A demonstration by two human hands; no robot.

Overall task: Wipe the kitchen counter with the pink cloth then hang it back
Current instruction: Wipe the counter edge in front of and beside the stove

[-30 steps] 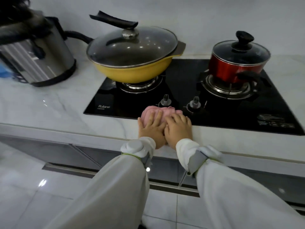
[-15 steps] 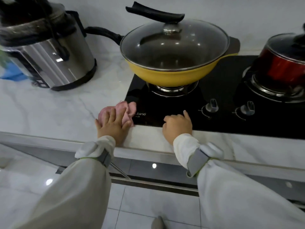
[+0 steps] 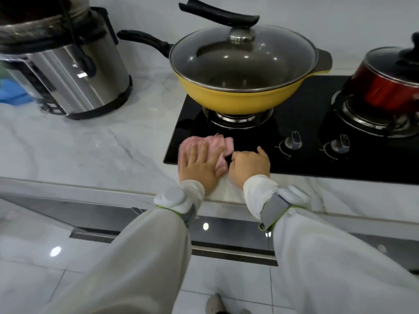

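Note:
The pink cloth (image 3: 215, 143) lies bunched on the front-left corner of the black hob (image 3: 317, 159), partly over the white marble counter (image 3: 90, 143). My left hand (image 3: 201, 166) presses flat on it with straight, spread fingers and covers its near half. Just right of the cloth, my right hand (image 3: 249, 166) rests on the hob's front edge with its fingers curled under. A thin dark gap shows between those knuckles and the cloth, so it holds nothing.
A lidded yellow wok (image 3: 238, 96) sits on the left burner right behind the cloth, a red pot (image 3: 385, 87) on the right burner. Two knobs (image 3: 293, 141) stand right of my hands. A steel cooker (image 3: 68, 71) occupies the counter's back left, a blue item (image 3: 11, 91) beside it.
My left hand has slid the cloth rightward from the counter beside the hob onto the hob's front-left corner, closing up to my right hand, which stays curled at the front edge.

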